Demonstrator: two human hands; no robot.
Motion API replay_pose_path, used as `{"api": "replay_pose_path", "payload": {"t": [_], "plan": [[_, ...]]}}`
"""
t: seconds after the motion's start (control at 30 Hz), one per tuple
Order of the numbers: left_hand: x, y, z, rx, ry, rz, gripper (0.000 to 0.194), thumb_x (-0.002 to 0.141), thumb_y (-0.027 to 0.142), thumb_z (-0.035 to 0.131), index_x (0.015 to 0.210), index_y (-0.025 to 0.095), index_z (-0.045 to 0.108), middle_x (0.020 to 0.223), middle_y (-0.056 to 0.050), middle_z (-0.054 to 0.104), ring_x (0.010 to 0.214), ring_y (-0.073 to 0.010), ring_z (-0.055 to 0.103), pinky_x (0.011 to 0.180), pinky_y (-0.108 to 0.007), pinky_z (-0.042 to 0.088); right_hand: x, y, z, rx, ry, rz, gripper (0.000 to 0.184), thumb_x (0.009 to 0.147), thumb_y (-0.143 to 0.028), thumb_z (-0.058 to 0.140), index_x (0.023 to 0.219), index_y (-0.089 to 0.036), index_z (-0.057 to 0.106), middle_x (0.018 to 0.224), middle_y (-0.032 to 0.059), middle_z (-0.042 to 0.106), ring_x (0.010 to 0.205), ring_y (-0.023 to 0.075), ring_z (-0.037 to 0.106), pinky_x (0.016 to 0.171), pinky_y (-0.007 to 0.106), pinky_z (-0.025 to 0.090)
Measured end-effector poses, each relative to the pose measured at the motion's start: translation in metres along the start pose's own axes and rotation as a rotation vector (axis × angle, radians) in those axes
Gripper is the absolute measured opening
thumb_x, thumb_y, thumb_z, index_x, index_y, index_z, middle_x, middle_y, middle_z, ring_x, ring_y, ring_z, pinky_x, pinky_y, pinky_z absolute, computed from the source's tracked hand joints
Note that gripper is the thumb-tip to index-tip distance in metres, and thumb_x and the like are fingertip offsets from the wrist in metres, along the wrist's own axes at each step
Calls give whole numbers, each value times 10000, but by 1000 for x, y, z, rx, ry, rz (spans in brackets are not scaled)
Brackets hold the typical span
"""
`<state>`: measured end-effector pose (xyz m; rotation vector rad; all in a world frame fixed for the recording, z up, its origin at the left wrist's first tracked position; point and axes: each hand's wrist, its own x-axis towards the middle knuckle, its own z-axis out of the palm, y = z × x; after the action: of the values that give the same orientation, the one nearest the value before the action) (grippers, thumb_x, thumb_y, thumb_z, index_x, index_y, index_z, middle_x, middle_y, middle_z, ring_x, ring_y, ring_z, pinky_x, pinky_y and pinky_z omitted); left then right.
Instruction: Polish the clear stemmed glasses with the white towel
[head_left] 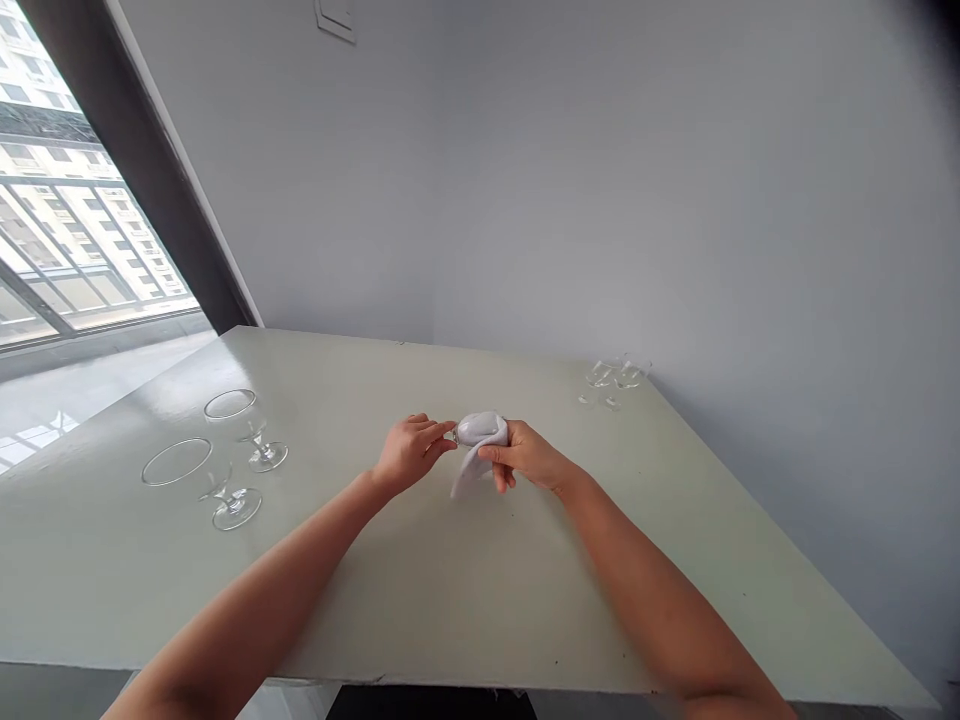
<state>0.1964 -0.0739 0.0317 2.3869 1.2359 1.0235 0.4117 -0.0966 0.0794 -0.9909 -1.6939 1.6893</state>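
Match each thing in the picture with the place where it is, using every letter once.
Things:
1. Large stemmed glasses
2. Group of small glasses
3. White cloth
4. Wall switch

Places:
A. Held in the right hand
B. High on the wall, at the top edge of the picture
C. Near the far right corner of the table
D. Towards the left side of the table, left of both hands

Right pairs: 1-D, 2-C, 3-A, 4-B

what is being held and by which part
Apparently a small glass: the left hand pinches one end, the right hand holds a white cloth at the other.
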Motion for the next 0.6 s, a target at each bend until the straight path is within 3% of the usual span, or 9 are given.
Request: {"api": "replay_pose_path", "payload": {"t": [0.2,0.3,0.43,0.6], "plan": [[4,11,-4,-805,-579,-336,349,762,474,518,706,142,605,506,16,472,473,-84,400,491,-226,314,-11,-3,-28,-401,-210,39,139,719,-275,602,656,-152,583,438,-48,486,465,83,460,496,222,328],[5,14,-5,-995,-703,-456,352,747,482,538,674,138,559,486,18,457,435,-79,389,470,-231,324,-17,-8,-39,-530,-197,34,163,715,-260,580,585,-165,560,440,-51,442,482,86,409,502,233,306],[5,11,-7,-975,-703,-540,340,725,473,569,723,134,592,519,13,475,445,-75,409,471,-223,328,-29,-19,-53,-643,-31,41,187,736,-283,538,585,-174,550,496,-46,435,485,90,407,493,234,286],[7,1,-2,-775,-447,-624,341,711,470,556,739,134,607,561,1,517,469,-78,419,496,-229,340,-46,-41,-45,-936,368,-58,306,848,-410,415,763,-199,620,607,4,563,576,147,494,541,267,341]]}}
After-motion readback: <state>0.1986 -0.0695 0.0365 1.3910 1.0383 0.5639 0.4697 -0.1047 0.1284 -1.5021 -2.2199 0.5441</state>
